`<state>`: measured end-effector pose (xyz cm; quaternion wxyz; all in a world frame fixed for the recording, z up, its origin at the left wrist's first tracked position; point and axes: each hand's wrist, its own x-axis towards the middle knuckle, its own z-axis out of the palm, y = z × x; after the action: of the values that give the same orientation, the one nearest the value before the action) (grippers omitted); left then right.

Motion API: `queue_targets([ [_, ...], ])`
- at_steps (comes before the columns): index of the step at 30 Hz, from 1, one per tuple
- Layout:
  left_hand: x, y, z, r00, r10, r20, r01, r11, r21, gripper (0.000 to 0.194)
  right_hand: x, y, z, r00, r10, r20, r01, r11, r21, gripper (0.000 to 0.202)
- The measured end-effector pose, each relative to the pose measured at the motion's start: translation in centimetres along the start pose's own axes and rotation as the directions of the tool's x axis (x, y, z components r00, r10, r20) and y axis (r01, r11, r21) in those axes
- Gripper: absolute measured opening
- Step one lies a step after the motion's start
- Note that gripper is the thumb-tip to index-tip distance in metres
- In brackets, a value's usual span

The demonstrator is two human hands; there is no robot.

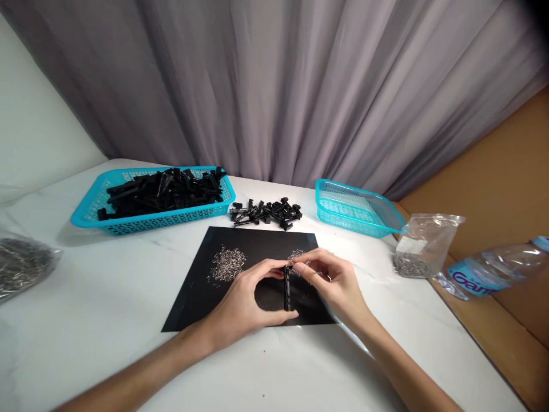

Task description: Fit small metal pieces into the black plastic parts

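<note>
My left hand (244, 303) grips a slim black plastic part (287, 290) lengthwise, its thumb at the near end and its fingers at the far end. The fingertips of my right hand (332, 277) are pinched together at the part's far end; whatever they hold there is too small to make out. Both hands are above a black mat (197, 286). On the mat lie two heaps of tiny metal pieces, a left heap (229, 264) and a right heap (299, 256) partly covered by my right hand.
A blue basket (171, 216) full of black plastic parts stands back left. Loose black parts (266, 213) lie behind the mat. Another blue basket (360, 220) is back right, near a bag of metal pieces (414, 260) and a water bottle (484, 274). Another bag (26, 263) lies left.
</note>
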<state>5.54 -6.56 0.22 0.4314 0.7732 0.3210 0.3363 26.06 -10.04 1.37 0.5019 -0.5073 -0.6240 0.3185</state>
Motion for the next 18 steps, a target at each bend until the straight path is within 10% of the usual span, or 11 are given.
queue_targets([
  [18,-0.01,0.33,-0.16,0.998,0.025,0.052,-0.029,0.995,0.093,0.059,0.82,0.88,-0.03,0.975,0.165,0.151,-0.192,0.964,0.182,0.033],
])
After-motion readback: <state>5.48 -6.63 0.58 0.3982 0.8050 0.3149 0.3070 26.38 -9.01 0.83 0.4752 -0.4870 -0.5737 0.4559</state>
